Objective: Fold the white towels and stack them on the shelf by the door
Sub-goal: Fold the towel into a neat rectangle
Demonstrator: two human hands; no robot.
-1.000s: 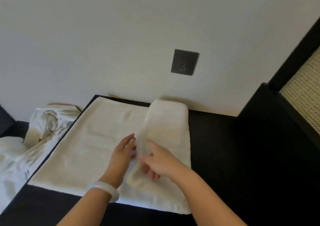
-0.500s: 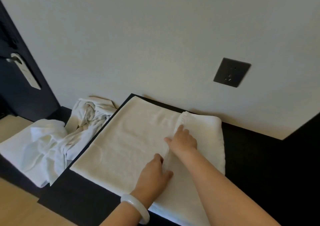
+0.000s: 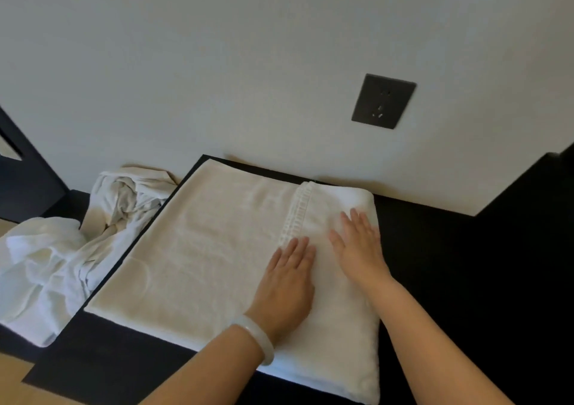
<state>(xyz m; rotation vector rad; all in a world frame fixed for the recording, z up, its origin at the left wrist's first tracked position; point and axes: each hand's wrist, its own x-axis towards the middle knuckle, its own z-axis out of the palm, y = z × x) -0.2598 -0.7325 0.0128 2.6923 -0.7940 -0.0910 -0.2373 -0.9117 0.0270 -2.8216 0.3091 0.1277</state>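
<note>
— Towel [image 3: 202, 249] status?
— Spread on the black surface [image 3: 450, 280], 1 flap folded over. Left hand [image 3: 285, 283] and right hand [image 3: 360, 249] press it flat, fingers straight.
— Risk?
— Probably the hem [image 3: 298, 212] skews if 1 palm drags, leaving an uneven fold.

Crumpled linen [image 3: 46, 265] beyond left edge; towel [image 3: 202, 249] partly beneath left hand [image 3: 287, 280], right hand [image 3: 360, 249].

No readable text, labels, brands or numbers: the dark wall socket [image 3: 383, 101] above the towel [image 3: 217, 249] shows only plug slots, no legible marking.
</note>
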